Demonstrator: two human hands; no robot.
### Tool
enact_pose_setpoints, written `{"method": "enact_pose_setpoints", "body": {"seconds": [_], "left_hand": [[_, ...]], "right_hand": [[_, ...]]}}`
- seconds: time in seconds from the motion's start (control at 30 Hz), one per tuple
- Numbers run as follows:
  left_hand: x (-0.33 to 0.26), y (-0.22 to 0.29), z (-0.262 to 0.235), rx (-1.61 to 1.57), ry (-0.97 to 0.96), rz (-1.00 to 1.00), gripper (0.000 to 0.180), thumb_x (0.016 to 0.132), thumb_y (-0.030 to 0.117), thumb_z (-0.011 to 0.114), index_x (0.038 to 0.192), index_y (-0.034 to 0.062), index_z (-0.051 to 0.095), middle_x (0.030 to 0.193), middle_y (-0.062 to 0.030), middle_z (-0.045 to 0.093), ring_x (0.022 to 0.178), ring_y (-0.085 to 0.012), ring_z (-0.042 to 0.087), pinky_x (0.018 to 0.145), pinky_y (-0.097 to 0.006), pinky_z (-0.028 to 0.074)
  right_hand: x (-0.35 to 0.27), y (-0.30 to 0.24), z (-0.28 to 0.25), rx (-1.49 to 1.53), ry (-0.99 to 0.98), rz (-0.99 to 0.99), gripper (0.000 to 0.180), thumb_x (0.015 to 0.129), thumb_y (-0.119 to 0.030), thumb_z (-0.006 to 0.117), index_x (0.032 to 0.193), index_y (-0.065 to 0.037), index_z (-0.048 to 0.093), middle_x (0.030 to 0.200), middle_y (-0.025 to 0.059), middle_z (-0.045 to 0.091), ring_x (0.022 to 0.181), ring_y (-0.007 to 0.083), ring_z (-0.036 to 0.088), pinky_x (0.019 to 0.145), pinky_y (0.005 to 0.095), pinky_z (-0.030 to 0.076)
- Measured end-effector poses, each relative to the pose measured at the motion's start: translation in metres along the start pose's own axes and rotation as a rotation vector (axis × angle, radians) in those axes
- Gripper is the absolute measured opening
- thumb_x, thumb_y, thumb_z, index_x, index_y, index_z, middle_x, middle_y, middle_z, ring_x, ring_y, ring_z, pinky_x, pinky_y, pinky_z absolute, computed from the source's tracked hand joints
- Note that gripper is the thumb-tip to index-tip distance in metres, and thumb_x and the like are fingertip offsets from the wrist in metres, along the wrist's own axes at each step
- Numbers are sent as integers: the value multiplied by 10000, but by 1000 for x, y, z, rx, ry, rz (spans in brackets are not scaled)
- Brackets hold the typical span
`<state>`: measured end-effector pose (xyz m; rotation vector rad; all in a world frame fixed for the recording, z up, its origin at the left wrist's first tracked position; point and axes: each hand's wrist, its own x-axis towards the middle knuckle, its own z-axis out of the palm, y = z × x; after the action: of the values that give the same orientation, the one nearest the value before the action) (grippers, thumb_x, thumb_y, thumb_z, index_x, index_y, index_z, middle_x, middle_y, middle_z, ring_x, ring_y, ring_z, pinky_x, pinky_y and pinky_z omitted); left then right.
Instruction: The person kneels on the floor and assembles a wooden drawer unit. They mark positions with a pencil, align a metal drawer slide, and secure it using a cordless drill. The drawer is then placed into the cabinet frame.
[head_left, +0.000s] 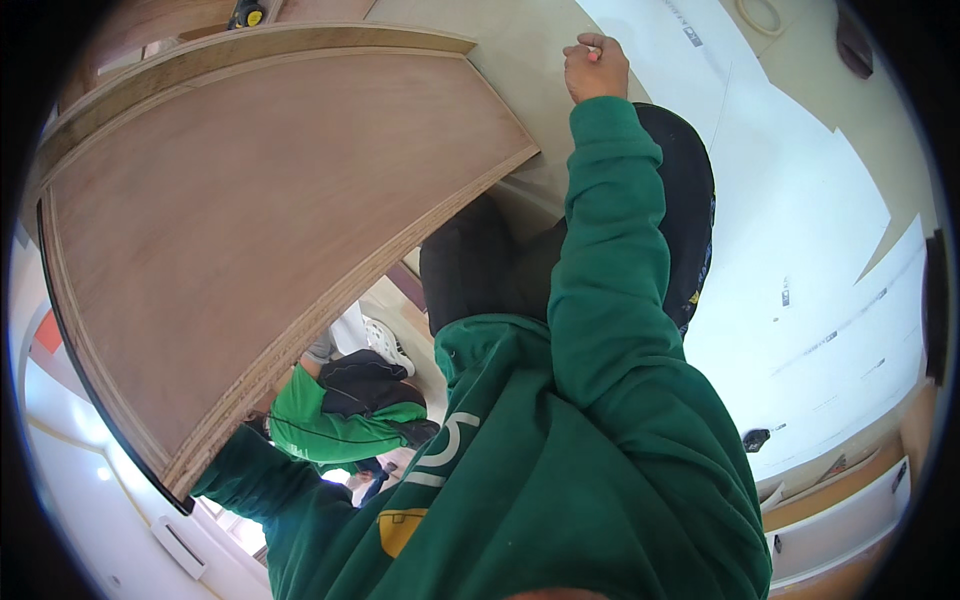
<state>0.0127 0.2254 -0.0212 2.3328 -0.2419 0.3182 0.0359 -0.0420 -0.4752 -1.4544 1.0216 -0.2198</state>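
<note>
Your right hand (pixel 598 72) clenches a small pinkish object (pixel 593 56) near one corner of the brown rimmed wooden panel (pixel 270 190); left hand's hidden, can't tell.

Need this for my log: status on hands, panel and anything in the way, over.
Right hand closed on small pinkish item. Left hand hidden behind wooden panel. Person in green near panel's lower edge, possibly in the way.

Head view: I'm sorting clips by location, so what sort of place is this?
Probably an indoor carpentry or renovation site: a large wood-framed panel and white sheets across the floor.
</note>
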Motion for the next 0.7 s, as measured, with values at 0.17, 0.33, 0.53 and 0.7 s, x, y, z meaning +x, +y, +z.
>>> {"method": "enact_pose_setpoints", "body": {"seconds": [0.17,0.33,0.53,0.7], "left_hand": [[-15,-3,-13,28,40,-30,493,1037,234,367,1440,-50,357,1405,-179,480,1318,-255,445,1120,-371,308],[-11,2,-8,13,25,26,491,1038,232,366,1439,-51,358,1407,-178,478,1322,-255,440,1123,-372,302],[-33,-1,-22,33,64,-4,489,1038,230,364,1439,-51,360,1410,-177,476,1327,-256,434,1127,-373,296],[-33,-13,-19,-3,43,0,488,1039,228,363,1438,-52,361,1412,-176,475,1331,-256,429,1130,-373,291]], "right_hand": [[-7,-33,1,492,-87,-6,242,912,-112,526,1112,20,562,968,160,704,782,195,684,690,311,547],[17,52,85,141,19,-138,183,824,-141,634,945,-47,534,916,193,654,840,361,653,742,431,528],[-77,77,131,-127,-482,150,522,866,-440,581,1210,-82,420,1124,250,623,1066,429,601,928,467,467],[-67,89,121,-239,-510,123,543,870,-491,571,1184,-66,443,1117,256,627,1051,422,611,917,463,468]]}}
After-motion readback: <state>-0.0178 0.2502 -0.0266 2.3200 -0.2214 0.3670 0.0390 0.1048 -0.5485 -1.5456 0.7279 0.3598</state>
